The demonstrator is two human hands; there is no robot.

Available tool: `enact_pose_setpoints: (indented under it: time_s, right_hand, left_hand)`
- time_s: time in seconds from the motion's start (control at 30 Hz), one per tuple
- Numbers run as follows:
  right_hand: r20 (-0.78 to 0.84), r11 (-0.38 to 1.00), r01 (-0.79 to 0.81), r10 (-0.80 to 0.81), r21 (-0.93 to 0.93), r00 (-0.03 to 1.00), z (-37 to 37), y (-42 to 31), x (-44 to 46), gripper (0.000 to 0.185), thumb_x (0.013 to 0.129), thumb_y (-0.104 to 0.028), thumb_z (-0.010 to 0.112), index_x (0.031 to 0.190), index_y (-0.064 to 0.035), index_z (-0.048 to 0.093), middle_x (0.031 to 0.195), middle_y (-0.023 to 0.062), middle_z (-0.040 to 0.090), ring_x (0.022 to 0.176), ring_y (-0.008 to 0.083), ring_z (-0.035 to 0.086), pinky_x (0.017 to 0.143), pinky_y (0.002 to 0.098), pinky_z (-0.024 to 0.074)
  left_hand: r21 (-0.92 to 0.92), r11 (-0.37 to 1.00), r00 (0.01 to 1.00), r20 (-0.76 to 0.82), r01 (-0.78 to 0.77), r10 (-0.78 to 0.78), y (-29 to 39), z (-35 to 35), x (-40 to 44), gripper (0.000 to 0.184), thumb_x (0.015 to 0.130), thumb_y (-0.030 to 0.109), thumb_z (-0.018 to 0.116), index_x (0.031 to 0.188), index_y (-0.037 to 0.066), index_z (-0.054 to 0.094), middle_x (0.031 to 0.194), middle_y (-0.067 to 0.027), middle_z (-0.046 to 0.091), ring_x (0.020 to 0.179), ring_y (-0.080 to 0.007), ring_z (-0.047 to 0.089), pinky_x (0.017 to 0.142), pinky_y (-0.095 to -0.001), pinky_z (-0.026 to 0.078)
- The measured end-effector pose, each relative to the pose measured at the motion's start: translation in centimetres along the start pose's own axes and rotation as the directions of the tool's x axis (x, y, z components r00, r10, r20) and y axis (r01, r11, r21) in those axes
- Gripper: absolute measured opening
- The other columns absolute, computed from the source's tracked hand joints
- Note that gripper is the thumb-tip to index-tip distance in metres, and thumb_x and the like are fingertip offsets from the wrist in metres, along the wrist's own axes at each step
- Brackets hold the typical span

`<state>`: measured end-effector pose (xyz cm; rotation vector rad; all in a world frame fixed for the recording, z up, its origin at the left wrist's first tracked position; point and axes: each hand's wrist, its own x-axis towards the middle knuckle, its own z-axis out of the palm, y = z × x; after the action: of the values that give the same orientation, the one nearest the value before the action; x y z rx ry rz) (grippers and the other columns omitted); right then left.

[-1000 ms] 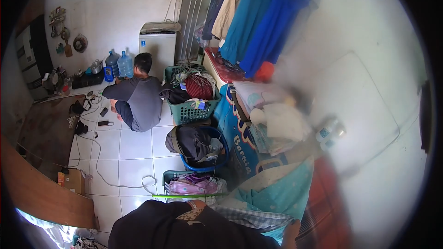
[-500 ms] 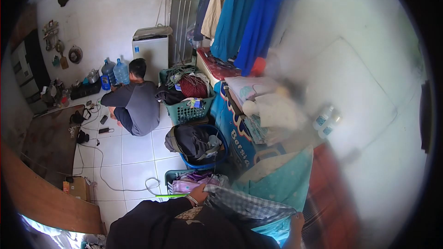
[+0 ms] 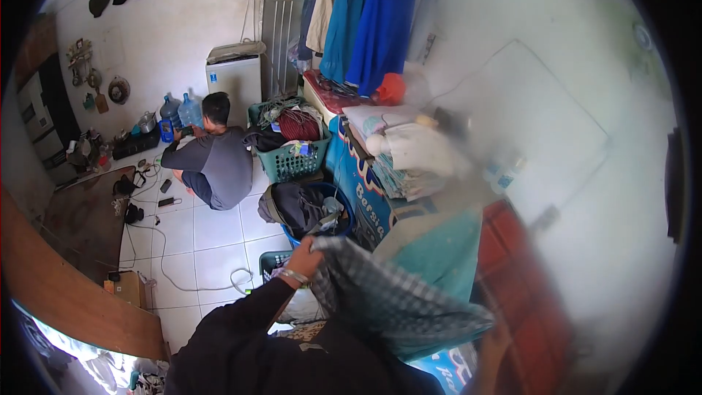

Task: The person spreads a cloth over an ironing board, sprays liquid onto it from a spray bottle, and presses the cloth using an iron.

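A grey-and-white checked cloth (image 3: 395,300) is stretched in the air in front of my dark-sleeved body. My left hand (image 3: 306,260), with a bracelet at its wrist, is closed on the cloth's upper left corner. At the cloth's right end is my right hand (image 3: 495,344), blurred by motion, its fingers closed on that edge. Behind the checked cloth lies a teal cloth (image 3: 446,252), partly covered by it. A red plaid cloth (image 3: 523,285) lies just right of my right hand.
Past my left hand stand a blue basket (image 3: 349,219) with a dark bag and a green laundry basket (image 3: 292,161). Folded clothes (image 3: 417,153) are stacked on the right. A person (image 3: 219,161) crouches on the tiled floor near a cable (image 3: 190,289). Shirts (image 3: 384,22) hang above.
My left hand has risen, lifting the checked cloth higher and spreading it wider. My right hand has shifted slightly right. The crouching person now holds a dark object up in front.
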<state>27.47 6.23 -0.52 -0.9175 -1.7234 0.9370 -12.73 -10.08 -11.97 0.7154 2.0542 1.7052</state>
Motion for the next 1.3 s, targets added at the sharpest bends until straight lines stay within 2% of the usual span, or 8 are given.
enact_pose_setpoints:
  time_s: [0.13, 0.33, 0.5, 0.63, 0.77, 1.0, 1.1, 1.3]
  right_hand:
    - [-0.33, 0.913, -0.13, 0.268, 0.386, 0.905, -11.5, -0.1, -0.7, 0.018, 0.08, -0.011, 0.059, 0.096, -0.0033, 0.054, 0.093, 0.0072, 0.059, 0.082, 0.0152, 0.056, 0.077, 0.0276, 0.0444]
    - [-0.419, 0.85, 0.525, -0.487, -0.028, 0.766, -23.8, -13.2, -7.0, 0.025, 0.084, -0.018, 0.056, 0.101, -0.0008, 0.053, 0.095, 0.0082, 0.058, 0.085, 0.0161, 0.056, 0.079, 0.031, 0.0433]
    - [-0.438, 0.791, 0.526, -0.612, -0.314, 0.658, -28.2, -18.2, -13.6, 0.024, 0.083, -0.019, 0.056, 0.098, -0.0004, 0.053, 0.092, 0.0092, 0.058, 0.083, 0.0172, 0.055, 0.076, 0.0321, 0.043]
    - [-0.459, 0.762, 0.483, -0.646, -0.431, 0.61, -30.4, -20.6, -16.5, 0.023, 0.083, -0.02, 0.056, 0.095, -0.0001, 0.054, 0.09, 0.01, 0.057, 0.082, 0.0181, 0.055, 0.074, 0.0329, 0.0428]
    - [-0.467, 0.738, 0.44, -0.669, -0.512, 0.578, -32.1, -21.7, -18.5, 0.023, 0.082, -0.021, 0.055, 0.093, 0.0002, 0.054, 0.088, 0.0109, 0.057, 0.08, 0.019, 0.055, 0.072, 0.0338, 0.0426]
    - [-0.509, 0.721, 0.368, -0.682, -0.587, 0.524, -34.4, -22.5, -20.1, 0.024, 0.081, -0.022, 0.055, 0.088, 0.0007, 0.055, 0.084, 0.0123, 0.056, 0.077, 0.0206, 0.054, 0.068, 0.0352, 0.0423]
    - [-0.542, 0.734, 0.33, -0.668, -0.594, 0.51, -34.9, -22.3, -20.0, 0.024, 0.081, -0.023, 0.055, 0.086, 0.0009, 0.055, 0.083, 0.0129, 0.056, 0.076, 0.0213, 0.054, 0.066, 0.0359, 0.0421]
    - [-0.452, 0.812, 0.182, -0.478, -0.555, 0.753, -36.6, -16.9, -16.6, 0.024, 0.083, -0.022, 0.054, 0.093, 0.0004, 0.054, 0.088, 0.0111, 0.057, 0.081, 0.0188, 0.054, 0.073, 0.0326, 0.0416]
  left_hand:
    - [-0.327, 0.897, 0.955, -0.083, -0.297, 0.286, 10.1, 0.2, -1.8, 0.008, 0.08, 0.006, 0.049, 0.087, 0.008, 0.046, 0.076, 0.0002, 0.049, 0.075, -0.0083, 0.047, 0.068, -0.0239, 0.041]
    - [-0.367, 0.729, 0.717, 0.2, -0.577, 0.668, 24.5, 2.7, -9.3, 0.018, 0.089, 0.02, 0.044, 0.091, 0.004, 0.051, 0.08, 0.0012, 0.052, 0.076, -0.0073, 0.049, 0.068, -0.0229, 0.042]
    - [-0.084, 0.874, 0.538, 0.759, -0.478, 0.367, 27.0, 6.1, -18.6, 0.035, 0.089, 0.029, 0.037, 0.102, 0.0, 0.053, 0.088, -0.0102, 0.06, 0.081, -0.0201, 0.056, 0.073, -0.0299, 0.044]
    - [-0.556, 0.826, -0.351, 0.795, -0.093, 0.495, 25.0, 11.0, -25.0, 0.02, 0.085, 0.016, 0.05, 0.094, -0.001, 0.054, 0.082, -0.0051, 0.058, 0.077, -0.0109, 0.053, 0.069, -0.0266, 0.044]
    - [-0.231, 0.949, -0.581, 0.751, 0.215, 0.314, 25.4, 12.5, -29.4, 0.014, 0.083, 0.011, 0.057, 0.089, 0.0, 0.052, 0.08, -0.0016, 0.055, 0.074, -0.0087, 0.052, 0.066, -0.025, 0.043]
    - [-0.411, 0.9, -0.482, 0.824, -0.144, 0.299, 24.0, 12.8, -30.7, 0.02, 0.077, 0.011, 0.061, 0.09, 0.002, 0.048, 0.075, -0.0058, 0.055, 0.073, -0.0157, 0.056, 0.062, -0.031, 0.045]
    - [-0.221, 0.551, 0.052, 0.898, -0.805, 0.437, 22.3, 12.7, -29.6, 0.026, 0.068, 0.013, 0.06, 0.091, 0.006, 0.049, 0.079, -0.0134, 0.056, 0.078, -0.0308, 0.057, 0.066, -0.0402, 0.045]
    - [0.144, 0.799, 0.799, 0.277, -0.584, 0.534, 21.4, 10.2, -15.3, 0.021, 0.073, 0.014, 0.059, 0.091, 0.007, 0.053, 0.088, -0.0159, 0.06, 0.085, -0.0308, 0.058, 0.071, -0.0362, 0.046]
